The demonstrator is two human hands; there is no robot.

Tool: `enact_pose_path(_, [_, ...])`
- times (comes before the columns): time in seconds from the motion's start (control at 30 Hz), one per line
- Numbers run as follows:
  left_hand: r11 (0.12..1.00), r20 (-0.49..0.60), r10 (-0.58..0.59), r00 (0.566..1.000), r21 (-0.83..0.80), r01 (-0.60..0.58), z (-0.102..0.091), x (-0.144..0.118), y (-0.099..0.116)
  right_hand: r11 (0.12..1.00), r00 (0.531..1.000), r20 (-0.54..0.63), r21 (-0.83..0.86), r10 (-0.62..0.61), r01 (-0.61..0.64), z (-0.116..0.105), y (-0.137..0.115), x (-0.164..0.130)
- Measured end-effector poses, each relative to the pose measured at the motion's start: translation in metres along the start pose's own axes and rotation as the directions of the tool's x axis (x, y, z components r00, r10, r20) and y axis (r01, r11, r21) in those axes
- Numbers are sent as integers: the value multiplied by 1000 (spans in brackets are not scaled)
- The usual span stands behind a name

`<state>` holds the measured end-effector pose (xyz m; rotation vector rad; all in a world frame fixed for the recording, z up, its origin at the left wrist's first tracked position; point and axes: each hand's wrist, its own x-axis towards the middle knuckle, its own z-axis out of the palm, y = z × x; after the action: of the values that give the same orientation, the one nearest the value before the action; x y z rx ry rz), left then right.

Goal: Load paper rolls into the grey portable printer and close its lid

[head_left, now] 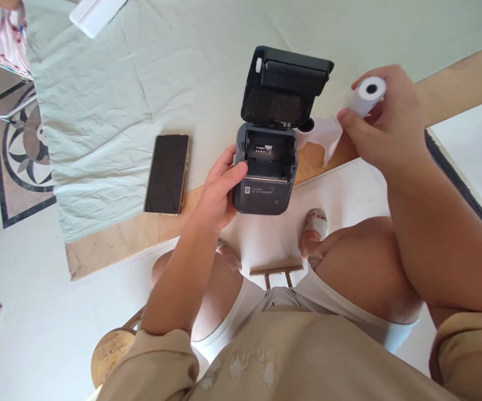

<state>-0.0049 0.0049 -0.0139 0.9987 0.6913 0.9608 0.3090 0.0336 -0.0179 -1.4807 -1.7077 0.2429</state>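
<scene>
1. Pale floor (pixel 24 278) spreads around the bench (pixel 128 239), whose bare wooden edge shows beyond a creased, light green cloth (pixel 94 111).
2. Done, judging by how things lie: the lid (pixel 295 89) of the dark printer (pixel 261 203) stands raised, and its compartment (pixel 266 161) lies exposed, a small printed label inside.
3. Not yet done, it seems: the white roll (pixel 360 103) is outside that compartment, up to the right, and the lid is unclosed.
4. Left hand (pixel 220 192): its grip is closed around the printer's side, thumb on the front. Whether the printer also rests on the bench, I cannot tell.
5. Right hand (pixel 391 120): its grip is narrowed around the roll, the cored end facing up.
6. Behind the printer sits a partly hidden white cylinder (pixel 305 127); a phone (pixel 166 174) lies to the left.
7. Farther off: a patterned floor inlay (pixel 24 150), a wooden stool (pixel 111 353), and another person's patterned clothing (pixel 3 28).
</scene>
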Motion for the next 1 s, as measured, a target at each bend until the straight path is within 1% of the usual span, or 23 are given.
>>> enact_pose_path(0.1, [1000, 2, 6, 1000, -13, -6, 0, 0, 0, 981, 997, -23, -175, 77, -80, 0, 1, -3])
enact_pose_path(0.17, [1000, -9, 8, 1000, -10, -8, 0, 0, 0, 973, 998, -25, -222, 65, -69, -1, 0, -3])
enact_pose_path(0.27, [1000, -30, 0, 1000, 10, 0, 1, 0, 0, 976, 991, -120, -216, -66, 38, -4, -13, -3])
enact_pose_path(0.33, [1000, -39, -11, 999, 21, 12, 1, 0, 1, 963, 967, -168, -221, -193, 154, -4, -30, -6])
enact_pose_path(0.4, [1000, -41, -10, 999, 27, 11, 2, 0, 1, 932, 943, -134, -246, -306, 267, 1, -49, -10])
enact_pose_path(0.47, [1000, -40, -5, 999, 27, 6, 3, 0, 2, 907, 947, -35, -299, -321, 296, 11, -61, -13])
enact_pose_path(0.53, [1000, -44, -4, 999, 26, 6, 3, -1, 3, 900, 961, 81, -337, -265, 276, 21, -63, -13])
enact_pose_path(0.6, [1000, -49, -8, 999, 21, 9, 3, -2, 3, 908, 963, 171, -333, -209, 256, 29, -57, -10])
enact_pose_path(0.63, [1000, -47, -10, 999, 16, 10, 3, -2, 3, 914, 963, 195, -326, -185, 241, 32, -54, -8])
enact_pose_path(0.7, [1000, -34, -8, 999, -8, 8, 3, -2, 2, 924, 969, 198, -321, -150, 209, 32, -49, -5])
enact_pose_path(0.77, [999, -17, -7, 1000, -32, 6, 3, -2, 2, 932, 977, 165, -315, -135, 181, 28, -52, -4])
enact_pose_path(0.83, [999, -11, -7, 1000, -34, 7, 3, -1, 1, 954, 987, 92, -257, -135, 154, 21, -60, -3])
enact_pose_path(0.87, [1000, -13, -11, 1000, -27, 11, 3, -1, 1, 971, 990, 34, -191, -139, 143, 18, -65, -3])
enact_pose_path(0.93, [1000, -19, -26, 999, -13, 25, 2, -1, 1, 988, 979, -138, 0, -152, 154, 13, -74, -3])
enact_pose_path(0.97, [999, -21, -31, 999, -11, 30, 2, -1, 1, 979, 968, -207, 120, -139, 166, 12, -78, -2])
enact_pose_path(1.0, [999, -18, -32, 999, -12, 32, 2, 0, 1, 952, 965, -237, 253, -113, 174, 11, -82, -2])
